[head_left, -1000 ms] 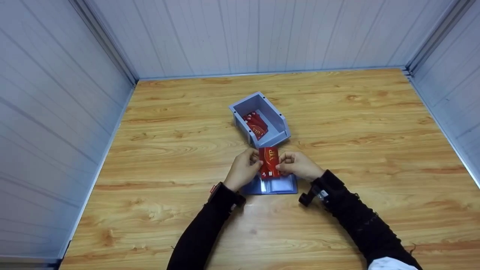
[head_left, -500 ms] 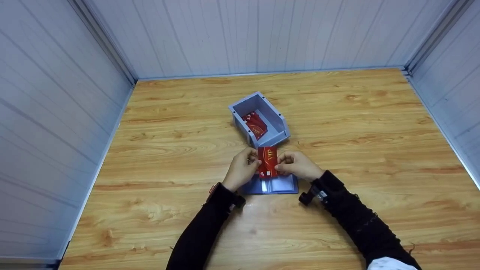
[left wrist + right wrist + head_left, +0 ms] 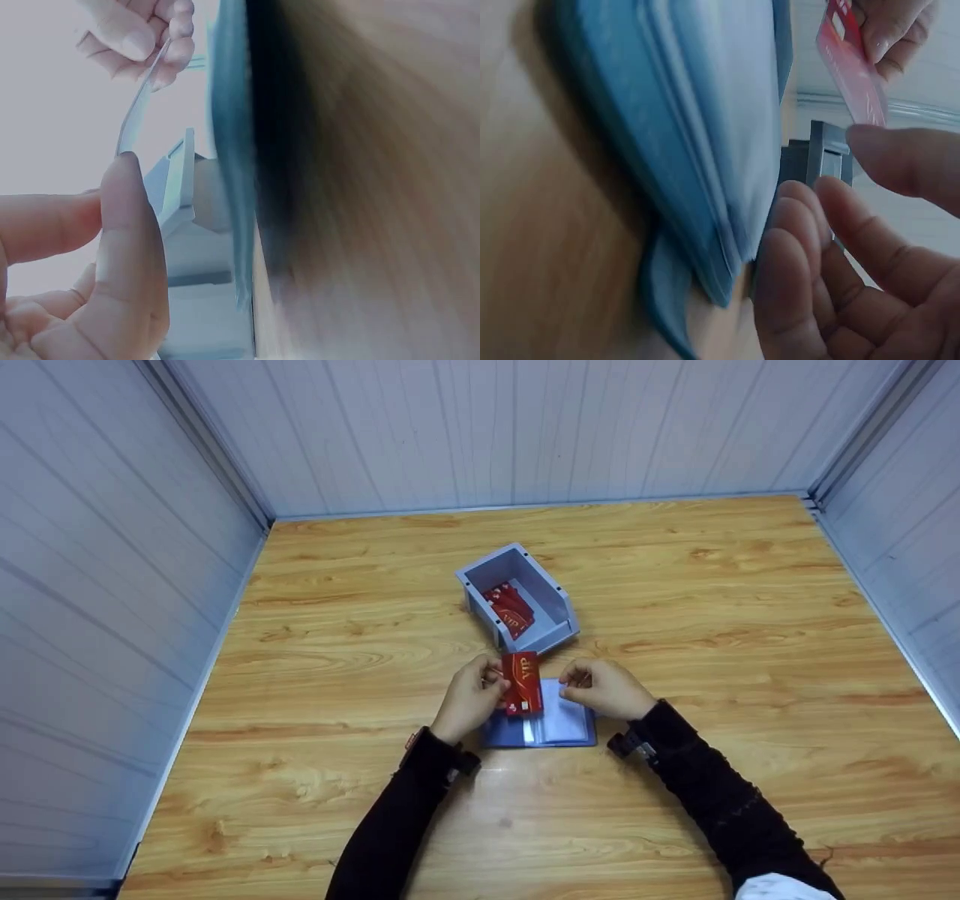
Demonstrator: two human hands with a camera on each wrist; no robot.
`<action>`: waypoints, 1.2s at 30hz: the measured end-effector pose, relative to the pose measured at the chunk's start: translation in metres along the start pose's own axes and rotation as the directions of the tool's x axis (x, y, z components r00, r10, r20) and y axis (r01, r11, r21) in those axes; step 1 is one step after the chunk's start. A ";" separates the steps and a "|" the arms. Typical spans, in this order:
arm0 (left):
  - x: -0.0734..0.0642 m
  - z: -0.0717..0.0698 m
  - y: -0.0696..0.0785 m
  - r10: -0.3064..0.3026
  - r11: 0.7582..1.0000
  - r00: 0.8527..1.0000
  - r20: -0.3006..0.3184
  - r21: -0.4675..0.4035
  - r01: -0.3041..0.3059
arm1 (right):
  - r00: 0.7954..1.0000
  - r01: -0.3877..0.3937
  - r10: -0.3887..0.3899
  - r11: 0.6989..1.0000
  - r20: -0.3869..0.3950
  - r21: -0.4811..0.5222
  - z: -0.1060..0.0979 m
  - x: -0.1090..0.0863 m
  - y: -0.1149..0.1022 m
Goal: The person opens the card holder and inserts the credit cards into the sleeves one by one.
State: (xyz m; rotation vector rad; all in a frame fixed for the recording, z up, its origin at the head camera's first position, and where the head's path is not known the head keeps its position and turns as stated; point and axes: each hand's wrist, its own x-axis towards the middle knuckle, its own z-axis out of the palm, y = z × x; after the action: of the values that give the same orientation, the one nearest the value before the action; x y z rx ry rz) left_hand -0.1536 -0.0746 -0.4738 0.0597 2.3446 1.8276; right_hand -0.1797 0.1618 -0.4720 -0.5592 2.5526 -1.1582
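Note:
My left hand (image 3: pixel 471 701) pinches a red VIP card (image 3: pixel 523 682) by its left edge, between thumb and fingers. The card is held up over an opened dark blue card holder (image 3: pixel 564 724) with clear plastic sleeves, hiding part of it. My right hand (image 3: pixel 606 690) hovers over the holder's right side, fingers loosely bent and nothing between them. From the right wrist, thumb and index fingertips show apart, with the holder's layered sleeves (image 3: pixel 742 97) beside them. In the left wrist view the card (image 3: pixel 135 112) appears nearly edge-on above the thumb tip.
Just beyond the hands stands a grey plastic bin (image 3: pixel 549 622) with a lowered front, holding several red VIP cards (image 3: pixel 511 611). The wooden table (image 3: pixel 712 607) is bounded by pale panel walls (image 3: pixel 480 435) at the back and both sides.
My right hand has let go of the card and drawn slightly right. My left hand has moved a little left with the card, uncovering more of the holder's clear sleeve.

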 end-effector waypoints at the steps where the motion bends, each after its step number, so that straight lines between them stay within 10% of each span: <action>1: -0.001 -0.001 -0.001 0.002 1.000 1.000 -0.001 -0.002 -0.002 | 1.000 0.004 -0.005 0.999 -0.009 -0.043 0.000 -0.001 -0.001; 15: -0.010 -0.010 -0.002 -0.034 0.999 0.999 0.040 0.015 0.033 | 0.999 0.018 -0.034 0.886 -0.026 -0.464 0.004 -0.011 -0.008; 36: -0.008 -0.007 -0.007 -0.079 0.994 0.991 0.110 0.079 0.071 | 0.999 0.049 -0.033 0.883 0.042 -0.467 0.004 -0.011 -0.007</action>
State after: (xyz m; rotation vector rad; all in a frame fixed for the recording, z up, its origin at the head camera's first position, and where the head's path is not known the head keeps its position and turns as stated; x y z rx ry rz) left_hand -0.1463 -0.0843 -0.4783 0.0815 2.3042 1.6567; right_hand -0.1662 0.1597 -0.4682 -0.7326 2.8083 -0.5219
